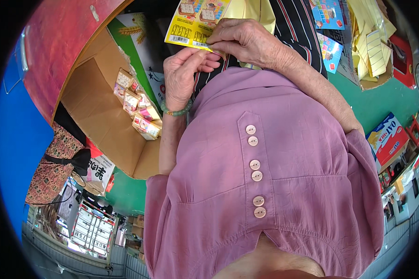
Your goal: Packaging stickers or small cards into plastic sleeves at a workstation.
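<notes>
Both my hands are over my lap, at a yellow printed sheet (191, 23) with small pictures and barcodes. My right hand (249, 42) is closed in a pinch on the sheet's lower right corner. Just below, my left hand (184, 72), with a green bead bracelet (177, 110) on its wrist, has thumb and curled fingers closed at the sheet's lower edge. The fingers hide part of that edge. Pale yellow material (256, 14) lies behind the right hand, above the dark striped cloth (295, 23) on my lap.
To the left, an open cardboard box (91, 93) holds several small packs (137, 104). A red round tabletop (56, 42) curves above it. At right stand a box of yellow paper pieces (372, 51), blue printed cards (329, 49) and a red-and-blue carton (388, 139).
</notes>
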A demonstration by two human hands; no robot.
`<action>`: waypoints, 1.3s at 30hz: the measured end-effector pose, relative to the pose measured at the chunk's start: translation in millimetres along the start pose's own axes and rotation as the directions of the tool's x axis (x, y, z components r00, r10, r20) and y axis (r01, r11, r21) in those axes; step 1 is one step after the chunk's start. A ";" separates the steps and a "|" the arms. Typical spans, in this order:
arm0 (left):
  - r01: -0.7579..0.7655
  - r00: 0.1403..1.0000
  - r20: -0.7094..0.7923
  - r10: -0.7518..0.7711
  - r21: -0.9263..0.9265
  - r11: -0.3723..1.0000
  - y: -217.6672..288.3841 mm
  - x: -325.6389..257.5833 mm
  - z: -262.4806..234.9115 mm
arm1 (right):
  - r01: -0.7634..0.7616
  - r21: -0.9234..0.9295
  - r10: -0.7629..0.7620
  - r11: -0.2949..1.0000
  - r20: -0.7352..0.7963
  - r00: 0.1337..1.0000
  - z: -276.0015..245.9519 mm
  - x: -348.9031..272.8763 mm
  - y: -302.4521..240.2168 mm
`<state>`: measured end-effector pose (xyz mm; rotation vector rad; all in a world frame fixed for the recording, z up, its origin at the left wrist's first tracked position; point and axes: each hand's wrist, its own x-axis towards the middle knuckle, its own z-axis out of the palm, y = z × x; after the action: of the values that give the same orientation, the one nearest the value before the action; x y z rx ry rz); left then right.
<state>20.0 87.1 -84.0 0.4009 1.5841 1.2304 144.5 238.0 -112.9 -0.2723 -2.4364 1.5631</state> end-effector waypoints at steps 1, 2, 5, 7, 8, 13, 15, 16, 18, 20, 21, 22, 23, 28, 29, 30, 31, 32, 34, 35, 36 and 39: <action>0.000 1.000 0.000 0.000 -0.002 1.000 -1.5 0.2 0.4 | 0.000 -0.001 0.000 1.000 0.002 1.000 0.1 0.0 0.4; -0.003 1.000 0.001 0.003 0.002 1.000 -3.9 0.2 1.0 | 0.009 -0.002 -0.009 1.000 0.001 1.000 0.4 0.1 1.2; -0.024 1.000 0.008 0.024 0.022 0.999 -7.6 -0.2 2.8 | 0.013 0.016 -0.013 1.000 0.006 1.000 0.2 0.7 3.7; -0.043 0.999 0.013 0.042 0.038 0.998 -8.1 -0.5 2.6 | 0.006 0.034 -0.007 0.999 0.011 1.000 -0.2 0.9 4.3; -0.049 0.998 0.033 0.049 0.001 0.999 -8.0 -0.7 1.4 | 0.013 0.021 -0.014 1.000 0.008 1.000 -0.3 1.1 4.4; -0.004 0.998 0.061 0.010 -0.101 0.995 -1.3 1.9 -2.4 | -0.002 -0.002 0.002 1.000 0.026 1.000 -0.8 1.7 3.0; 0.047 0.999 -0.012 -0.049 -0.126 0.991 -4.2 6.1 -5.2 | -0.019 -0.012 0.020 1.000 0.032 0.999 0.3 2.2 3.0; 0.048 0.999 -0.012 -0.050 -0.129 0.991 -4.6 5.8 -5.5 | -0.021 -0.013 0.021 1.000 0.034 0.999 0.0 2.4 3.0; 0.001 1.000 0.014 0.000 -0.081 0.997 -5.2 5.3 -5.7 | -0.011 -0.018 0.012 1.000 0.028 1.000 -1.0 3.2 2.6; -0.006 1.000 0.012 0.007 -0.059 0.998 -7.0 6.0 -6.6 | -0.012 -0.019 0.013 1.000 0.031 0.999 -0.6 4.0 3.4; -0.015 1.000 0.009 0.016 -0.035 0.999 -7.7 6.4 -6.9 | -0.012 -0.019 0.013 1.000 0.032 0.999 -0.4 4.3 3.9; -0.014 1.000 0.009 0.014 -0.036 0.999 -7.9 6.6 -7.6 | -0.014 -0.019 0.014 1.000 0.034 0.999 -0.3 4.6 4.0; -0.025 0.999 0.022 0.025 -0.017 1.000 -8.0 6.8 -8.6 | -0.001 -0.026 0.002 1.000 0.025 1.000 -0.2 4.7 4.3; -0.036 0.997 0.064 0.035 0.014 0.999 -3.8 9.2 -11.7 | 0.020 -0.028 -0.019 0.999 0.017 1.000 -1.7 5.8 5.7; -0.040 0.996 0.081 0.039 0.017 0.999 -3.6 10.2 -12.0 | -0.001 -0.006 0.001 1.000 0.026 1.000 -3.3 6.1 4.9; -0.045 0.994 0.098 0.043 0.021 0.999 -3.2 10.9 -11.9 | -0.023 0.015 0.022 1.000 0.034 0.999 -4.4 6.0 4.6; -0.044 0.994 0.099 0.042 0.020 0.999 -2.2 10.8 -11.1 | -0.024 0.016 0.023 1.000 0.034 0.999 -4.4 5.5 5.1; -0.042 0.993 0.107 0.039 0.023 0.999 -0.9 10.7 -9.7 | -0.033 0.021 0.032 0.999 0.041 0.999 -4.5 4.9 5.8; -0.039 0.993 0.115 0.036 0.026 0.999 -0.9 10.1 -8.0 | -0.042 0.026 0.041 0.999 0.047 0.998 -4.9 4.2 5.7; -0.039 0.993 0.111 0.036 0.024 0.999 -1.3 9.6 -7.4 | -0.032 0.019 0.031 0.999 0.043 0.999 -5.7 4.2 4.7; -0.039 0.994 0.106 0.036 0.022 0.999 -1.8 9.1 -6.8 | -0.021 0.013 0.020 1.000 0.039 0.999 -6.0 4.0 4.1; -0.038 0.995 0.097 0.034 0.035 0.999 -0.7 9.0 -3.1 | -0.004 0.055 0.005 0.998 -0.021 1.000 -4.0 1.9 7.5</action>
<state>13.9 92.1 -89.5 0.5071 1.5240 1.1931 144.1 245.1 -118.0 -0.2825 -2.3740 1.6185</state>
